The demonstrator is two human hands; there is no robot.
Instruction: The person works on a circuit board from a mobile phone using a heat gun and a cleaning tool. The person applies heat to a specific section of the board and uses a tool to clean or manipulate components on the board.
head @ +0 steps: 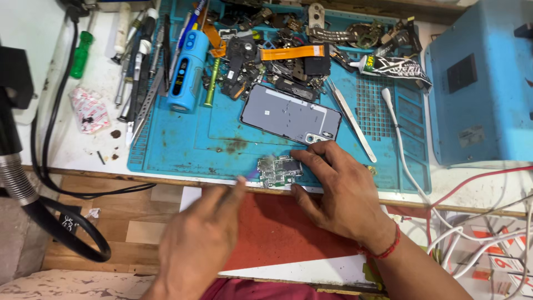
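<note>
1. Blue silicone work mat (183, 147): I count one, covering the middle of the bench, its near edge running along the bench front.
2. Circuit board (279, 170): one, small and green-silver, lying at the near edge of the mat, right of centre.
3. Right hand (340, 191): I see it resting over the mat's near edge, thumb and forefinger closed on the right end of the circuit board, pinning it down.
4. Left hand (202, 236): blurred by motion, just left of the board. Its fingers appear drawn together around something thin with a purple tip; I cannot tell what it is, nor how firm the grip is.
5. Phone back cover (290, 115): one, grey, lying flat at mid-mat, just beyond the board.
6. Tweezers (351, 119): one metal pair, lying diagonally just right of the cover.
7. Blue cylindrical tool (187, 69): one, toward the mat's far left corner.
8. Glue tube (391, 65): one, at the mat's far right.
9. Loose phone parts: a heap along the far edge, too tangled to count.
</note>
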